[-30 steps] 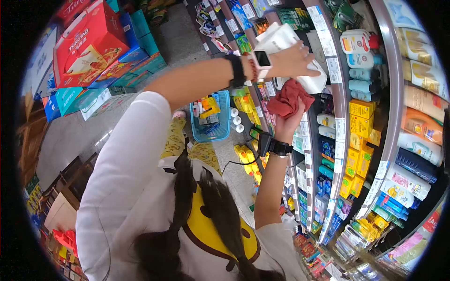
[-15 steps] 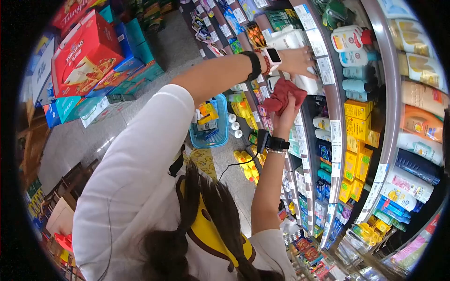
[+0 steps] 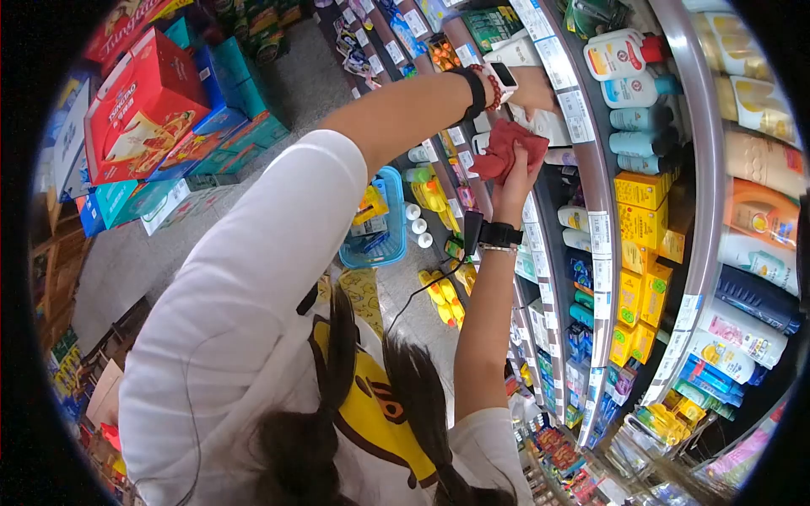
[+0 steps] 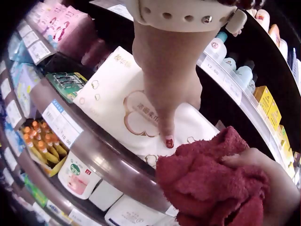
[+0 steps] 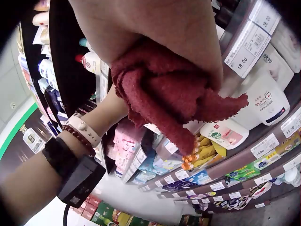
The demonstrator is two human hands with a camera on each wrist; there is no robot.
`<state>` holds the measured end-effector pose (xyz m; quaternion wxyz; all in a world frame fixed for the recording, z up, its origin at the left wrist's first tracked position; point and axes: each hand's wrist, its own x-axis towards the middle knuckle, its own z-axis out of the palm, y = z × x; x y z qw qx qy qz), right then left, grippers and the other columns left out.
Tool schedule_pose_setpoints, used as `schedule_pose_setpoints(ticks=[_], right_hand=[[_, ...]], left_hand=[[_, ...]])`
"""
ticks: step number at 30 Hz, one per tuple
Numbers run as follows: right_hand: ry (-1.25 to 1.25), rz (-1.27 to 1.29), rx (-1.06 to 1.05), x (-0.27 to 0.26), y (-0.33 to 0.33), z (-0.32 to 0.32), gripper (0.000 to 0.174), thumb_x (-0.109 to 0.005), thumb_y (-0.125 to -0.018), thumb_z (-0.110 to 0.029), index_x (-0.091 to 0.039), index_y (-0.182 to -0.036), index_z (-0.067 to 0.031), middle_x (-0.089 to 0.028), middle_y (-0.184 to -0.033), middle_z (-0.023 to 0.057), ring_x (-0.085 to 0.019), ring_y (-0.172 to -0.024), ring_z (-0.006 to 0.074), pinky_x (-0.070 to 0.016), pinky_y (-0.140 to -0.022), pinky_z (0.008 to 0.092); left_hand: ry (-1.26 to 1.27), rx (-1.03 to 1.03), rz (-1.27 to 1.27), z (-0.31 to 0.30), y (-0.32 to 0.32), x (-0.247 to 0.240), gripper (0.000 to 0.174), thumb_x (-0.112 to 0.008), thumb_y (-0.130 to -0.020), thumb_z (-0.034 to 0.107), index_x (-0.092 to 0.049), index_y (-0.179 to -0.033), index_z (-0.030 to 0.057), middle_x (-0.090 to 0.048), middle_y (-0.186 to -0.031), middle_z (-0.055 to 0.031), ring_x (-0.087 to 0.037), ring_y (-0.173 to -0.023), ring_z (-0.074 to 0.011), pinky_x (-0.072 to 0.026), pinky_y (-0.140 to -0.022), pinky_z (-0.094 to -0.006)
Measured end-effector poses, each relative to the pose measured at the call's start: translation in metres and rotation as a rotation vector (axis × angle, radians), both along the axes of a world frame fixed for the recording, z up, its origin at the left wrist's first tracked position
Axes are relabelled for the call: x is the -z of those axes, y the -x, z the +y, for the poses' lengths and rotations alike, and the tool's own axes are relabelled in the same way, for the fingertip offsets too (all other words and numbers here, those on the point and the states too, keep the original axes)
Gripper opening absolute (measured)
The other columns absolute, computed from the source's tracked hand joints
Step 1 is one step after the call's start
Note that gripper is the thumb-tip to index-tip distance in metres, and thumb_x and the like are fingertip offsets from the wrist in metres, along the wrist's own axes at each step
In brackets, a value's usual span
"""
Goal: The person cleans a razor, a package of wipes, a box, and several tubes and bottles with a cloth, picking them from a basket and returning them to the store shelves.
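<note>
A white package with a gold flower outline [image 4: 127, 103] lies tilted at the shelf edge. My left hand [image 4: 169, 80] [image 3: 533, 90] grips it, thumb on the printed face, the other fingers mostly hidden past its edge. My right hand [image 3: 516, 177] [image 5: 155, 23] holds a crumpled dark red cloth [image 3: 506, 148] [image 4: 216, 181] [image 5: 164, 84], beside the package's lower corner in the left wrist view. The cloth hides most of the right fingers.
White bottles [image 4: 77, 176] and orange-capped items [image 4: 44, 143] stand on the shelf below. Lotion bottles [image 3: 620, 55] and yellow boxes [image 3: 641, 228] fill the shelf above. A blue basket [image 3: 401, 215] with goods stands on the floor near white-topped bottles [image 3: 413, 226].
The white package has gone from raised in front of the shelves to lower among the shelf goods, my left hand with it. My right hand still holds the cloth and has shifted slightly.
</note>
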<state>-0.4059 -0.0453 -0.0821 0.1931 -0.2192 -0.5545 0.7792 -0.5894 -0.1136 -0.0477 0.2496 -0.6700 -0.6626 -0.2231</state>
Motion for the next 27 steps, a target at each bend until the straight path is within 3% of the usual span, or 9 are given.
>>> schedule_pose_setpoints(ticks=[2, 6, 11, 12, 15, 19, 21, 25, 27], right_hand=[[0.023, -0.002, -0.037, -0.004, 0.004, 0.002, 0.038, -0.056, -0.087, -0.008, -0.042, -0.122, -0.0058, -0.057, -0.11, 0.0103, -0.061, -0.095, 0.0224, -0.0536, -0.075, 0.0341], [0.083, 0.01, -0.071, -0.007, 0.016, 0.006, 0.036, -0.055, -0.087, -0.008, -0.043, -0.121, -0.0068, -0.058, -0.107, 0.0094, -0.061, -0.095, 0.0212, -0.0533, -0.076, 0.0335], [0.042, -0.025, -0.048, 0.005, 0.02, 0.014, 0.037, -0.056, -0.087, -0.008, -0.043, -0.122, -0.0084, -0.058, -0.108, 0.008, -0.061, -0.093, 0.0208, -0.0533, -0.076, 0.0336], [0.043, -0.028, -0.044, 0.004, 0.019, 0.014, 0.038, -0.056, -0.087, -0.008, -0.043, -0.122, -0.0088, -0.058, -0.108, 0.0078, -0.061, -0.093, 0.0206, -0.0534, -0.076, 0.0338], [0.006, -0.021, -0.046, 0.01, 0.016, 0.013, 0.039, -0.057, -0.087, -0.008, -0.042, -0.123, -0.01, -0.057, -0.108, 0.0072, -0.061, -0.091, 0.0203, -0.0537, -0.075, 0.0341], [0.007, -0.01, 0.025, 0.007, 0.001, -0.003, 0.039, -0.056, -0.087, -0.008, -0.042, -0.123, -0.0107, -0.056, -0.107, 0.007, -0.061, -0.089, 0.02, -0.0539, -0.072, 0.0345], [0.087, 0.016, -0.1, 0.014, -0.019, -0.003, 0.058, -0.06, -0.085, -0.013, -0.033, -0.136, -0.0079, -0.052, -0.118, 0.0098, -0.056, -0.101, 0.0213, -0.0514, -0.08, 0.0377], [0.353, -0.104, -0.075, 0.028, -0.095, -0.043, 0.035, -0.056, -0.089, -0.021, -0.046, -0.12, -0.0077, -0.059, -0.109, 0.0089, -0.061, -0.094, 0.0224, -0.0519, -0.079, 0.038], [0.415, -0.155, -0.076, 0.054, -0.13, -0.066, 0.037, -0.054, -0.089, -0.026, -0.047, -0.12, -0.0071, -0.06, -0.107, 0.0099, -0.061, -0.092, 0.0235, -0.0517, -0.079, 0.0388]], left_hand=[[-0.09, 0.013, -0.061, 0.008, -0.001, 0.005, 0.051, -0.065, -0.078, 0.027, -0.052, -0.125, 0.009, -0.064, -0.101, -0.0162, -0.067, -0.082, -0.0251, -0.0526, -0.072, -0.0342], [0.242, -0.031, -0.934, 0.007, -0.009, -0.014, 0.067, -0.068, -0.072, 0.013, -0.043, -0.134, 0.0102, -0.043, -0.139, -0.0122, -0.04, -0.129, -0.0325, -0.0353, -0.106, -0.0401], [-0.048, -0.181, 0.033, 0.016, -0.004, 0.017, 0.045, -0.049, -0.084, 0.012, -0.05, -0.128, 0.0092, -0.052, -0.128, -0.0154, -0.058, -0.107, -0.0276, -0.0504, -0.086, -0.0362], [0.089, -0.213, -0.009, 0.013, -0.008, 0.01, 0.047, -0.05, -0.082, 0.01, -0.051, -0.128, 0.0134, -0.046, -0.135, -0.0124, -0.047, -0.121, -0.0311, -0.0379, -0.103, -0.0415], [0.084, -0.253, -0.003, 0.016, -0.015, 0.01, 0.057, -0.059, -0.075, 0.01, -0.047, -0.131, 0.0147, -0.045, -0.137, -0.0098, -0.037, -0.131, -0.0311, -0.0246, -0.111, -0.0479], [0.041, -0.339, -0.059, 0.006, -0.035, 0.032, 0.054, -0.053, -0.078, 0.011, -0.046, -0.132, 0.0165, -0.041, -0.139, -0.0124, -0.035, -0.132, -0.0298, -0.0232, -0.11, -0.0513], [-0.162, -0.446, -0.24, -0.018, -0.067, 0.037, 0.056, -0.056, -0.077, 0.01, -0.045, -0.132, 0.015, -0.041, -0.137, -0.0138, -0.032, -0.133, -0.0289, -0.0242, -0.109, -0.0515], [-0.545, -0.341, -0.845, -0.104, -0.161, 0.081, 0.047, -0.06, -0.082, 0.014, -0.047, -0.126, 0.0045, -0.052, -0.119, -0.0178, -0.05, -0.111, -0.0347, -0.038, -0.095, -0.046], [-0.383, -0.282, -1.485, -0.135, -0.219, 0.115, 0.04, -0.06, -0.084, 0.015, -0.05, -0.12, 0.0011, -0.059, -0.103, -0.0187, -0.056, -0.1, -0.0335, -0.0431, -0.09, -0.0404]])
